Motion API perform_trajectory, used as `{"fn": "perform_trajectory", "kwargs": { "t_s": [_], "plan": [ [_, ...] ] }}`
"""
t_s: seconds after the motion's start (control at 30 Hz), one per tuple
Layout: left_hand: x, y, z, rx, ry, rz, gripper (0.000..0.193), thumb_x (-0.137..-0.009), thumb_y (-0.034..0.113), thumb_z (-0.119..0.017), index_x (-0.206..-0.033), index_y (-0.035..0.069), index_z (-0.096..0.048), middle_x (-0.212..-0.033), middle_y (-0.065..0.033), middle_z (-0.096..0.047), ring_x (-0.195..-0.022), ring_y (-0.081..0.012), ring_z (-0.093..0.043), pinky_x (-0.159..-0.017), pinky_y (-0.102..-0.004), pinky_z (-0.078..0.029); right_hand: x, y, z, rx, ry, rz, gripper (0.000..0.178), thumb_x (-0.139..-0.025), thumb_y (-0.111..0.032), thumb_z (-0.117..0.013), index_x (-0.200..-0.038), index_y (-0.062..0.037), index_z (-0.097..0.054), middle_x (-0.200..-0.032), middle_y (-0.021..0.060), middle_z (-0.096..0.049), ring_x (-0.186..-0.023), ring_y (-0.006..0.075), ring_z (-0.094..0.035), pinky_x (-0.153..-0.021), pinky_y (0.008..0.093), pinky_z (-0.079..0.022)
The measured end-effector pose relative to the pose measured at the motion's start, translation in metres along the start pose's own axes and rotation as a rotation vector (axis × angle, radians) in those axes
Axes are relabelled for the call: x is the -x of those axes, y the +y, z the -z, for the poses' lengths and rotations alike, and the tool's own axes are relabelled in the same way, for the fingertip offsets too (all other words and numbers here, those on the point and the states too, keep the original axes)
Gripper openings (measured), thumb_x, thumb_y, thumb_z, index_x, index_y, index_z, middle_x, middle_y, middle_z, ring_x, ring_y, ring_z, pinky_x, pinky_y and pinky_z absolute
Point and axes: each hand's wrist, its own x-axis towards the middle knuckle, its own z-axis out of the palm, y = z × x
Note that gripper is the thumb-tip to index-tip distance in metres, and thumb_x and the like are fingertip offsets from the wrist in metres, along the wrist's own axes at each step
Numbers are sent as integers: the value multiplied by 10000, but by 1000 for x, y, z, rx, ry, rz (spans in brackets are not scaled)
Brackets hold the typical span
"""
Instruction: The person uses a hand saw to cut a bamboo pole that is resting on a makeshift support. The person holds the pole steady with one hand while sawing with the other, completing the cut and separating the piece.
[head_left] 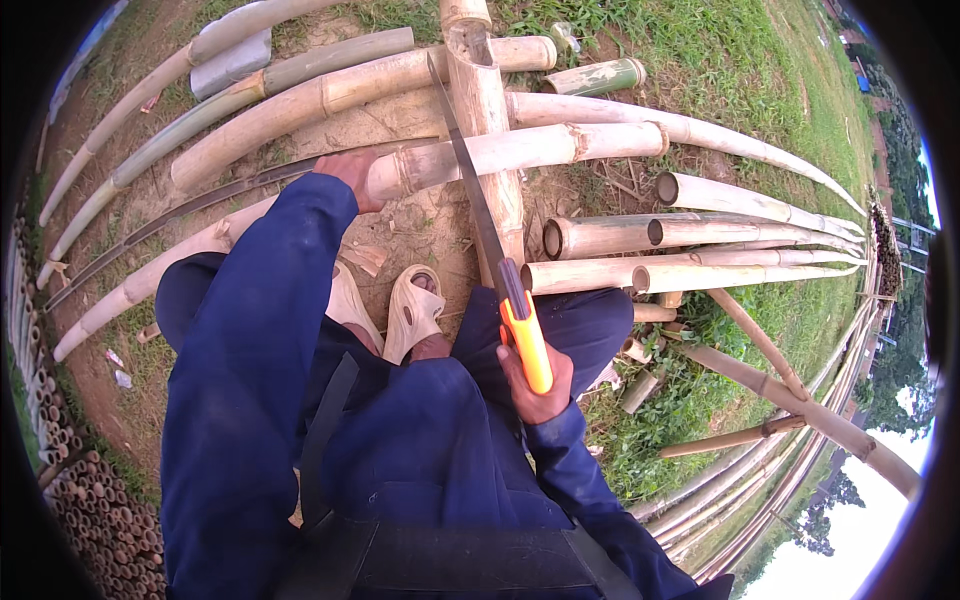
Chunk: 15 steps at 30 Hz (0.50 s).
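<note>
My right hand [540,385] is closed round the orange-and-black handle of a hand saw [470,178]. Its long dark blade points away from me and lies across a pale bamboo pole [520,150]. Whether the teeth have cut into the pole cannot be made out. My left hand [350,178] grips the left end of that same pole, fingers wrapped over it. The pole rests crosswise on a thick upright-running bamboo support [490,115], which has a hollow notch near its far end.
Several long bamboo poles [290,105] lie on the ground to the left. More cut poles [700,230] lie at the right, beside a bamboo frame [830,430]. A short bamboo piece [598,77] sits on the grass. Stacked bamboo [95,520] fills the lower left. My sandals [412,312] are between the poles.
</note>
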Motion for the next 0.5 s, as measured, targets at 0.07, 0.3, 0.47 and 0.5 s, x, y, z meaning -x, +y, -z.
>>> {"fn": "perform_trajectory", "kwargs": {
  "t_s": [0.07, 0.3, 0.47, 0.5],
  "plan": [
    [4, 2, -6, 13, -29, 39, 693, -622, 400, -868, -1215, 116, -652, -1093, -195, -732, -1058, -360, -699, -950, -462, -528, 55, 8, 26, 156, 33, 111, 236, -904, -45, -727, -1125, 34, -706, -704, 92, -664, -623, 139, -645, -607, 303, -514],
    [-6, 15, 1, 63, 0, 2, 698, -632, 403, -866, -1235, 113, -667, -1087, -195, -736, -1045, -369, -700, -965, -465, -526, -75, 30, -33, 23, 92, 245, 199, -919, -74, -728, -797, 34, -613, -580, 98, -552, -527, 114, -459, -507, 331, -417],
    [-11, -6, -7, 20, 7, -44, 696, -639, 401, -863, -1241, 116, -662, -1079, -191, -736, -1039, -372, -700, -953, -465, -530, -17, 8, -12, 30, 24, 41, 124, -911, -75, -735, -936, 33, -679, -645, 116, -623, -557, 116, -541, -546, 328, -466],
    [-7, -8, -13, 23, 9, -38, 701, -639, 401, -863, -1247, 118, -659, -1077, -189, -736, -1040, -373, -699, -952, -466, -530, 19, 14, 0, 84, 46, 102, 153, -907, -71, -735, -1017, 28, -693, -681, 121, -649, -589, 125, -593, -576, 318, -488]
  ]
}}
